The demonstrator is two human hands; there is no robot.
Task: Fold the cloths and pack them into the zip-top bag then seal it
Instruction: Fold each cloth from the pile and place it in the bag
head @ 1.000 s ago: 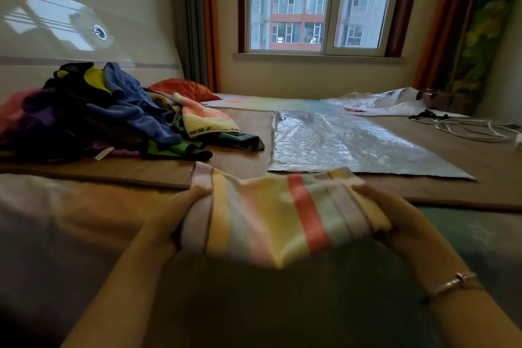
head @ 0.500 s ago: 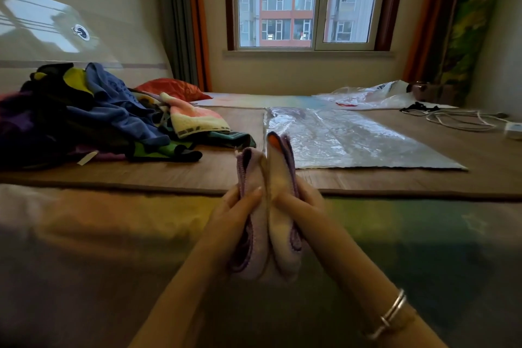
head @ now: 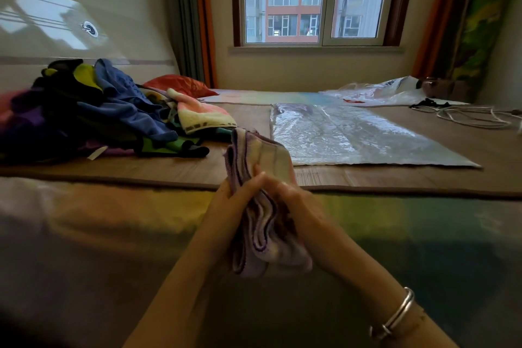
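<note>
The folded cloth (head: 264,200) is a pale, striped towel with purple stitched edges, doubled into several layers and standing on edge between both palms above the bed (head: 84,234). The left hand (head: 234,206) presses its near side with fingers fairly straight; the right hand (head: 296,206) curls round the far side, gripping it. The zip-top bag (head: 353,135) lies flat and clear on the brown mat (head: 423,178) beyond, just right of the cloth's top. A pile of unfolded cloths (head: 99,110) sits at left. The towel's lower end is blurred, and the bag's seal is hard to make out.
</note>
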